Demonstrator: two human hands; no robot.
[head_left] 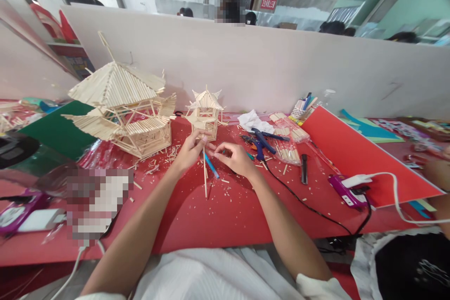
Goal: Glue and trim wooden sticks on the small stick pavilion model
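In the head view my left hand [191, 151] is closed around the upper end of a thin wooden stick [206, 179], which points down toward the table's front edge. Close beside it on the right, my right hand [235, 158] has its thumb and fingers drawn together in a pinch; whatever is between them is too small to make out. A blue pen-like stick [211, 166] lies on the table just under the hands. Right behind my left hand stands a small pavilion model [206, 102] built of wooden sticks.
A larger wooden-stick pavilion [117, 86] stands at left. On the right are a blue glue gun [260, 144], a white tissue [253, 122], packs of sticks [287, 150], a utility knife [304, 168], a purple power strip [348, 191] and a red board [362, 154]. Wood scraps litter the red table [197, 225].
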